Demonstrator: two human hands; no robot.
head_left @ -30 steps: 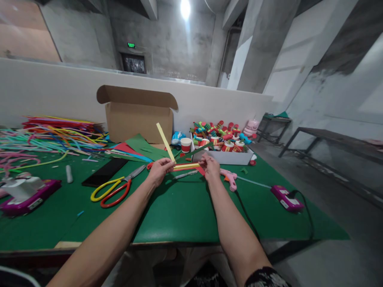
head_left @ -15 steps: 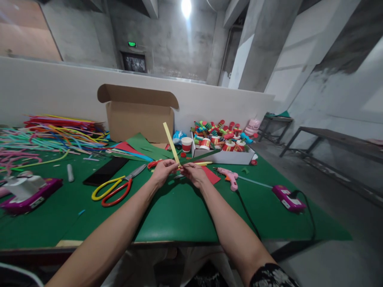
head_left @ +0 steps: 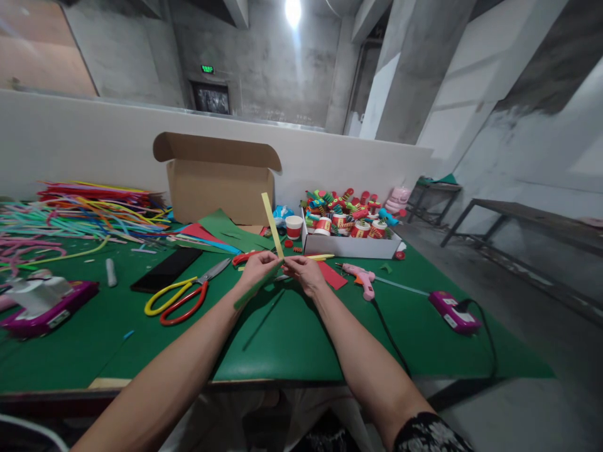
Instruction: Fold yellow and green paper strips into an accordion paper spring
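Note:
My left hand (head_left: 258,270) and my right hand (head_left: 305,274) meet over the table, fingertips pinched where two paper strips come together. From that spot the yellow paper strip (head_left: 271,220) points up and away. The green paper strip (head_left: 257,290) slants down toward me, across my left hand and wrist. The fingers hide how the strips join. Left of my hands, scissors (head_left: 207,279) with one yellow and one red handle lie partly spread. To the right rests a pink glue gun (head_left: 362,279), and red paper (head_left: 332,275) lies close to my right hand.
A white box (head_left: 351,247) of decorated paper cups and coiled paper figures stands behind. An open cardboard box (head_left: 219,191) is at the back. Pipe cleaners (head_left: 85,213) pile at left, near a black phone (head_left: 167,269). Purple power strips (head_left: 455,312) sit on both sides, with a cord hanging.
The green strip has swung from pointing right, above my right hand, to slanting down-left over my left wrist. The yellow strip has shifted slightly right. Both hands stay nearly in place.

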